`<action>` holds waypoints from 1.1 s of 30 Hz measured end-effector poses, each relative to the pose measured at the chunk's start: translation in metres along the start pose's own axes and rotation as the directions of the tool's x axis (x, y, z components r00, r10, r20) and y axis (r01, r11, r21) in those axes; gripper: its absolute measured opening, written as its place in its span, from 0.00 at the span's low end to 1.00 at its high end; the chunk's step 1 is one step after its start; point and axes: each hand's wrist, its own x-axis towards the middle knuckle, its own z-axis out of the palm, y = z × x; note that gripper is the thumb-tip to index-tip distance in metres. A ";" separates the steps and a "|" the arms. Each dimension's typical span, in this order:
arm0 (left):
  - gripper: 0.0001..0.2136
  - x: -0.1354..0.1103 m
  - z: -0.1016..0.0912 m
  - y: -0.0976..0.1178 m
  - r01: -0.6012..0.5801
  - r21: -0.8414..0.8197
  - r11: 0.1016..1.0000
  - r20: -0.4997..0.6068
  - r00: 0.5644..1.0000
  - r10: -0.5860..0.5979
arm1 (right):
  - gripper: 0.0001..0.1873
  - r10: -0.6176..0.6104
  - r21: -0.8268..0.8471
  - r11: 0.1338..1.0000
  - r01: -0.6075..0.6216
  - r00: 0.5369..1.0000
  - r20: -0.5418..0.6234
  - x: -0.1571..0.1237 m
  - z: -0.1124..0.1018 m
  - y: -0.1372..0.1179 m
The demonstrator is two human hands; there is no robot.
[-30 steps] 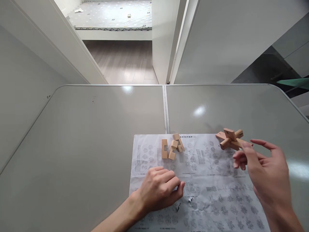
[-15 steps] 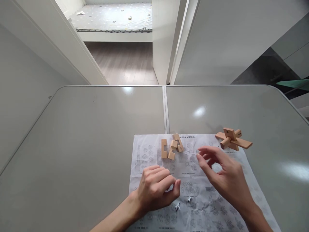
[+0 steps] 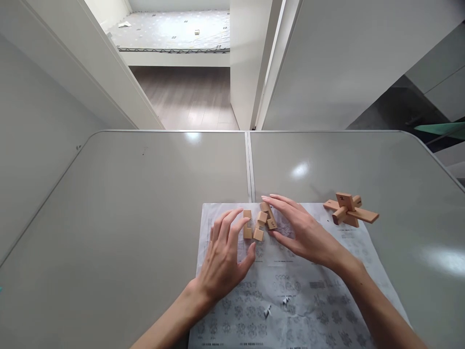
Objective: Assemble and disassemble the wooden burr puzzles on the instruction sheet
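Three notched wooden puzzle pieces lie close together near the far edge of a printed paper sheet [image 3: 290, 271]. My left hand [image 3: 227, 257] is open, its curved fingers beside the left notched piece [image 3: 247, 232] and its thumb apart. Between the hands rests the middle notched piece [image 3: 259, 226], tilted. My right hand [image 3: 300, 228] is also open, with fingertips and thumb on either side of the right notched piece [image 3: 269, 215], which carries a dark mark. Whether the fingertips touch that piece I cannot tell.
An assembled cross-shaped wooden puzzle [image 3: 350, 209] with numbers on it stands at the sheet's far right corner. Small torn flaps [image 3: 268, 311] stick up from the paper. The grey table [image 3: 119, 232] has a seam running through its middle.
Both hands have moved forward to the notched pieces, the right one also leftwards. My left hand has opened from a loose curl. The pieces have stayed in place.
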 end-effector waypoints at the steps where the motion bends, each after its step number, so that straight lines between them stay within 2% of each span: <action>1: 0.26 0.000 0.000 -0.001 0.000 -0.008 1.000 0.021 1.000 0.000 | 0.36 -0.001 0.002 1.000 0.001 1.000 0.008 0.001 -0.001 0.001; 11: 0.40 0.010 -0.014 -0.018 -0.008 -0.107 0.994 0.221 0.975 0.032 | 0.31 -0.037 0.029 0.999 0.036 0.999 0.038 0.001 0.001 -0.003; 15: 0.38 0.011 -0.016 -0.024 0.026 -0.119 0.993 0.227 0.974 0.002 | 0.30 -0.021 0.018 1.000 0.020 0.999 0.024 -0.001 -0.002 -0.004; 18: 0.36 0.009 -0.016 -0.026 0.078 -0.216 0.973 0.202 0.979 -0.033 | 0.31 0.003 0.007 1.000 -0.003 1.000 0.007 -0.005 -0.007 -0.004; 23: 0.37 0.012 -0.020 -0.023 0.174 -0.502 0.847 0.129 0.984 -0.126 | 0.30 0.066 0.031 0.997 -0.064 0.996 -0.061 -0.011 -0.019 -0.014; 27: 0.33 0.014 -0.021 -0.021 0.217 -0.686 0.694 0.121 0.975 -0.184 | 0.30 0.084 0.095 0.993 -0.069 0.984 -0.159 -0.009 -0.024 -0.033; 30: 0.33 0.014 -0.018 -0.020 0.231 -0.779 0.583 0.108 0.965 -0.239 | 0.29 0.124 0.233 0.969 -0.075 0.971 -0.202 -0.006 -0.021 -0.048; 33: 0.32 0.013 -0.014 -0.020 0.236 -0.811 0.536 0.093 0.956 -0.280 | 0.28 0.206 0.409 0.906 -0.107 0.956 -0.207 -0.004 -0.013 -0.062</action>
